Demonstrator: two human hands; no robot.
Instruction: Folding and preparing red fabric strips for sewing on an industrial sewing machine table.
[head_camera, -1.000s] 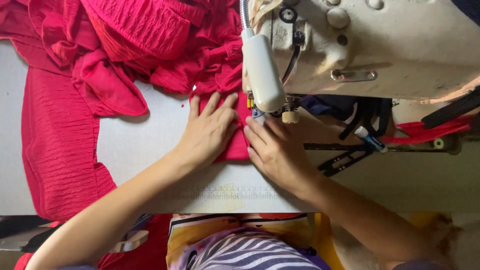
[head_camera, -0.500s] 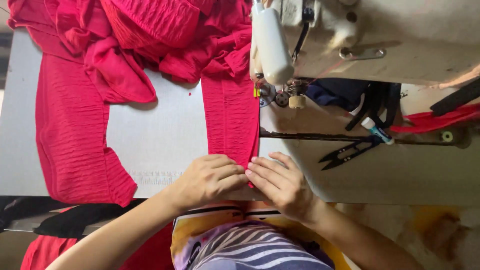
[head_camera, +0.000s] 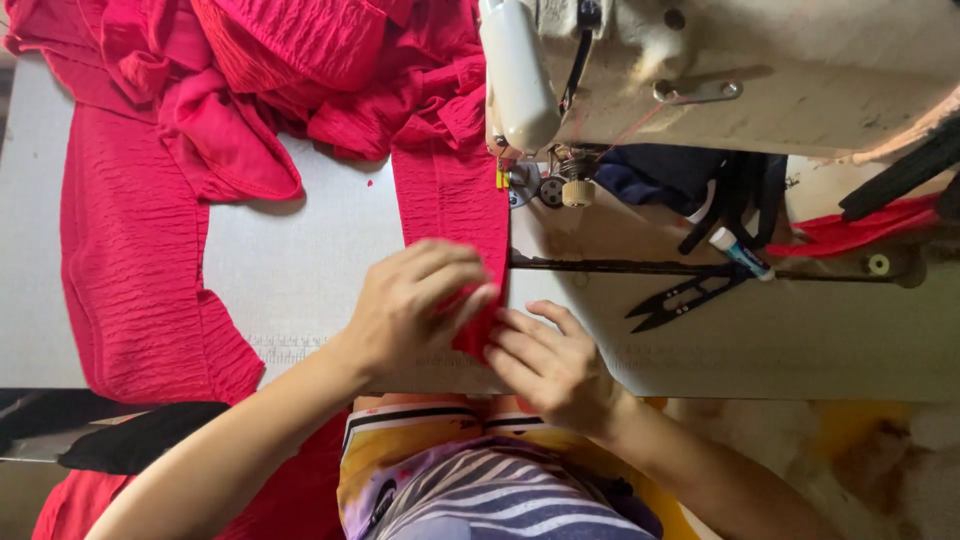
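Pale grey sewing table (head_camera: 300, 270) seen from above, with a cream sewing machine (head_camera: 740, 70) at 1 o'clock. Left hand (head_camera: 415, 305): fingers curled narrow, pinching the near end of a red fabric strip (head_camera: 450, 200). Right hand (head_camera: 545, 360): fingers extended together, pressing the same end flat from 4 o'clock, apparently to keep the edge aligned. The strip runs toward 12 o'clock to the presser foot (head_camera: 510, 178). Black thread snips (head_camera: 685, 297) lie at 3 o'clock, within reach. More red cloth (head_camera: 130, 260) is heaped from 9 to 11 o'clock.
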